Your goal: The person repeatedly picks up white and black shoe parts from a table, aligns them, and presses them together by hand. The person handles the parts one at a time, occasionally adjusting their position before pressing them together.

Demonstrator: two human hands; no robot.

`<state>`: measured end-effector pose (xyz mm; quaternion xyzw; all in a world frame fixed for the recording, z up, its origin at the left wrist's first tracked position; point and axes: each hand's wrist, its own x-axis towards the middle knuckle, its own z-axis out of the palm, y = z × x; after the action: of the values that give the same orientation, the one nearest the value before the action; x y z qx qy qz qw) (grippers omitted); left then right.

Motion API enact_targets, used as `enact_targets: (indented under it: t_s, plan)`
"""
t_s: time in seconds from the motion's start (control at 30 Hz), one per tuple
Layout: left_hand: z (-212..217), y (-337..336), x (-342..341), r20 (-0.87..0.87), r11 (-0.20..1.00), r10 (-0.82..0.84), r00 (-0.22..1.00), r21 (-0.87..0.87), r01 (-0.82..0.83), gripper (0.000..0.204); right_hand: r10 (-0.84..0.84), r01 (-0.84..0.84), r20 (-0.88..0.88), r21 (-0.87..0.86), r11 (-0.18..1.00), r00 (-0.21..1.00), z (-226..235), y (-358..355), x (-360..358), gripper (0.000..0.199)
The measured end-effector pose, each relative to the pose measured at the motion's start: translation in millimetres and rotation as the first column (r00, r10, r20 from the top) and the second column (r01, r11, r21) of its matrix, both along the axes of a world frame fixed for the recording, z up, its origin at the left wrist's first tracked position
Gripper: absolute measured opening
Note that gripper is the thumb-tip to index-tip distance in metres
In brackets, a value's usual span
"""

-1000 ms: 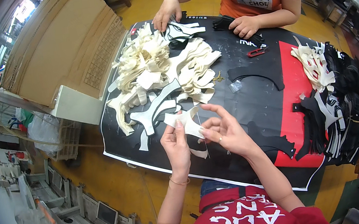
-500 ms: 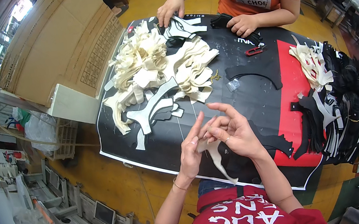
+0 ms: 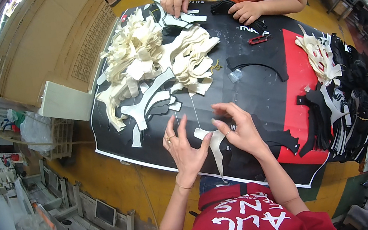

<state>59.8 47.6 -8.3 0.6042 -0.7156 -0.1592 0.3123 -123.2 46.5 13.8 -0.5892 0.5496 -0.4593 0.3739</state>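
A cream Y-shaped fabric piece [image 3: 216,147] is at the front of the black-covered table, its narrow tail pointing toward me. Over its left arm is the thumb of my left hand [image 3: 184,149]; the other fingers are raised and spread. At its right arm is my right hand [image 3: 243,133], thumb and forefinger apart, the thumb partly covering the fabric. Neither hand visibly grips the piece. Thin threads run from near my hands toward the stacked cream pieces [image 3: 190,61]. White dark-edged pieces [image 3: 150,99] lie beyond my left hand.
Across the table, a person in orange has one hand [image 3: 177,1] on white pieces and another on black pieces. Red snips [image 3: 259,39] and a curved black piece [image 3: 260,65] lie mid-table. Black strips [image 3: 358,87] pile up right; a large cardboard sheet [image 3: 48,45] stands left.
My hands have drawn apart, and the fingers that met over the cream piece are now spread. More of the piece shows. The co-worker's left-side hand has shifted over the white pieces.
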Motion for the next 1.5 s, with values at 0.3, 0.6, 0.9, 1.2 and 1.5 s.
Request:
enact_targets:
  t_s: [0.3, 0.6, 0.9, 1.2, 1.5]
  plan:
    - [-1.4, 2.6, 5.6, 0.018, 0.994, -0.034, 0.999, 0.107, 0.031, 0.042, 0.136, -0.143, -0.620, 0.038, 0.989, 0.773, -5.4, 8.4, 2.0, 0.029]
    - [32.2, -8.0, 30.5, -0.749, 0.708, 0.184, 0.636, 0.550, 0.443, 0.033, 0.173, -0.255, -0.424, -0.146, 0.956, 0.889, 27.7, -4.8, -17.4, 0.020]
    - [53.7, -21.3, 10.2, -0.885, 0.805, 0.138, 0.444, 0.361, 0.470, 0.023, 0.010, -0.164, -0.441, -0.312, 0.936, 0.897, 45.9, -17.1, -28.1, 0.018]
    - [53.7, -22.6, 8.9, -0.877, 0.838, 0.044, 0.478, 0.293, 0.460, 0.015, -0.290, 0.079, -0.417, -0.454, 0.887, 0.862, 48.2, -19.0, -22.4, 0.018]
    - [60.0, -10.7, -20.0, -0.849, 0.904, -0.048, 0.526, 0.187, 0.384, 0.017, -0.124, 0.113, -0.093, -0.122, 0.986, 0.988, 60.8, 17.0, 3.5, 0.011]
